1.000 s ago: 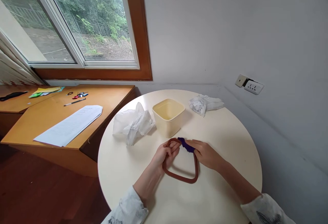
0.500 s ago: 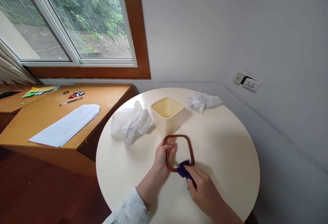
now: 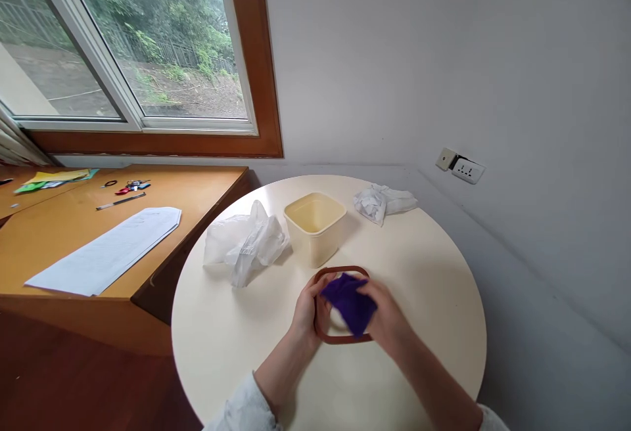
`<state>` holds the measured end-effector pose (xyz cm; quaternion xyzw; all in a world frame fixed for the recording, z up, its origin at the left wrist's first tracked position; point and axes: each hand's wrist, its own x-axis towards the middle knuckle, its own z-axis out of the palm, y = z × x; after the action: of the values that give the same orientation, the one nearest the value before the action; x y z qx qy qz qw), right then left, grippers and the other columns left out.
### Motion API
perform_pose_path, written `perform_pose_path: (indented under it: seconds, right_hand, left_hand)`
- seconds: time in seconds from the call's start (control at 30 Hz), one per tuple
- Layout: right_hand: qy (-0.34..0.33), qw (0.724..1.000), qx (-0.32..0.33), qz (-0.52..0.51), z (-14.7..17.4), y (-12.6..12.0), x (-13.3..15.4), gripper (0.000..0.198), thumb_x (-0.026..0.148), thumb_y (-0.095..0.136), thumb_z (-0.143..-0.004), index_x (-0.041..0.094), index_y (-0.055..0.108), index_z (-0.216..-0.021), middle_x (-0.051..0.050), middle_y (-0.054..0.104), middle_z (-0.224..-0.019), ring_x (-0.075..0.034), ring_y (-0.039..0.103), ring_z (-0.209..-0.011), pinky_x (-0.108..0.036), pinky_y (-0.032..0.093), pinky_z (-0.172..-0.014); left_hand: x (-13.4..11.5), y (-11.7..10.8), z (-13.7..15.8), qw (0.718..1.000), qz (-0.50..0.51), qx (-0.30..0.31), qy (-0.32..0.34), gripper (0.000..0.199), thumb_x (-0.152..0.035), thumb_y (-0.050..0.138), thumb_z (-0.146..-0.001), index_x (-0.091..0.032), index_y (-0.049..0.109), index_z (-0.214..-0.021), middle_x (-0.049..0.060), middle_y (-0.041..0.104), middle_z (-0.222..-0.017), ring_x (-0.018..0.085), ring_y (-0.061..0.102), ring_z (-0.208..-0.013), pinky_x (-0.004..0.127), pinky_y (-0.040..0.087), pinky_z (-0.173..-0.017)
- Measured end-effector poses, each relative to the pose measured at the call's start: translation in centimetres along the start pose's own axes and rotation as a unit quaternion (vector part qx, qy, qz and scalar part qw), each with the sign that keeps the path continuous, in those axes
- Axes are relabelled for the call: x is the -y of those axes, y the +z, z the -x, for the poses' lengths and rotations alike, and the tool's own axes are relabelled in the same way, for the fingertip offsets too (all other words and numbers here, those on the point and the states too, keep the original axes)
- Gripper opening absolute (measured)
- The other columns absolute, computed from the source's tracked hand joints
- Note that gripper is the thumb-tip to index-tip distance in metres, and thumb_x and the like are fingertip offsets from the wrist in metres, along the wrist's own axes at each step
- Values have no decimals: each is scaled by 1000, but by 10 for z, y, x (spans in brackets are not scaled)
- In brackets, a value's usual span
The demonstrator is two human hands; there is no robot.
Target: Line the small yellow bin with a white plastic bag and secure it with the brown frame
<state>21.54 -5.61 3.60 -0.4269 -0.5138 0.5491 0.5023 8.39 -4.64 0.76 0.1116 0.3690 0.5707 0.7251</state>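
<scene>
My left hand (image 3: 304, 313) grips the left side of a brown rounded-square rim ring (image 3: 340, 340), an open frame held above the table. A purple cloth (image 3: 351, 304) is pinched in the fingers of my right hand (image 3: 392, 319). It spreads across the ring's opening and hides part of its right side. My right fingers are slightly blurred. Just beyond the ring stands a cream plastic bin (image 3: 315, 247), upright with its top uncovered.
On the round white table (image 3: 419, 286), a crumpled clear plastic bag (image 3: 246, 240) lies left of the bin. A white plastic bag (image 3: 382, 202) lies at the back right. The wooden desk (image 3: 207, 188) at left carries papers (image 3: 106, 247), a pen (image 3: 121, 202) and keys (image 3: 135, 186).
The purple cloth has moved up from the ring's lower right to across its opening, spread wider, with my right hand. The left hand keeps its hold. The view has shifted slightly.
</scene>
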Motion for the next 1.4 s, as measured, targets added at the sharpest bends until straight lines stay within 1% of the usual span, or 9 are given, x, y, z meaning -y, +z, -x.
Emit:
perform_pose_path:
  seconds: [0.13,0.4,0.57,0.7,0.83,1.03,1.13,1.23,1.4]
  right_hand:
    - [59,997,-11,-50,-41,-77,11,34,28,50,-73,15,61,-103,-11,66,-102,-22,62,-93,-34,49,-80]
    - [111,916,-115,369,-80,-186,-18,67,18,50,-68,17,36,-133,-14,59,-104,-21,60,-80,-37,47,-71]
    - [-48,778,-267,567,-69,-166,-6,59,14,48,-74,15,36,-132,-22,36,-134,-37,31,-124,-56,23,-96]
    - [-144,836,-120,515,-47,-112,-1,39,28,40,-84,18,47,-121,-13,53,-120,-24,48,-112,-38,36,-95]
    - [-33,911,73,404,-19,-57,-3,46,39,38,-85,24,39,-129,-4,63,-98,-16,62,-76,-32,49,-71]
    - [-28,884,48,463,-23,-63,-11,42,30,33,-85,17,50,-121,-11,64,-104,-21,61,-92,-34,46,-79]
    - [-8,858,19,514,-34,-93,-16,45,30,32,-85,13,50,-122,-13,64,-105,-24,61,-93,-34,47,-77]
    - [59,838,25,541,-38,-116,-22,49,31,28,-86,12,45,-128,-12,68,-89,-24,64,-77,-33,48,-63]
    - [52,785,-7,618,-40,-126,-29,49,34,29,-86,13,48,-126,-13,61,-111,-27,59,-98,-36,48,-73]
  left_hand:
    - [-1,-2,1,1000,-15,-25,-2,23,-9,52,-78,-15,58,-100,11,63,-110,20,62,-99,29,49,-88]
    - [-1,-2,1,999,-26,-39,12,18,-7,50,-79,-14,57,-94,10,66,-88,17,65,-81,33,52,-85]
    - [-1,0,1,998,-35,-44,17,19,-6,48,-79,-14,57,-94,6,62,-74,14,63,-69,32,53,-80]
    - [-3,0,4,998,-42,-36,23,21,-7,49,-78,-14,57,-96,5,60,-72,13,61,-67,32,52,-78]
    - [-6,3,9,998,-51,2,41,27,-9,52,-77,-15,58,-102,4,59,-73,13,60,-69,31,50,-79]
    - [-14,5,23,975,-208,29,65,40,-22,59,-76,-17,54,-116,6,59,-84,17,58,-81,31,47,-82]
    - [-32,-3,33,898,-380,20,222,40,-27,59,-76,-21,54,-115,7,56,-97,20,55,-91,33,45,-85]
    - [-70,-21,35,722,-547,-48,422,38,-27,52,-79,-24,49,-117,8,51,-107,23,50,-100,39,40,-91]
    - [-142,-58,17,517,-732,-243,373,52,-34,60,-70,-15,49,-117,17,41,-123,36,37,-116,50,34,-93]
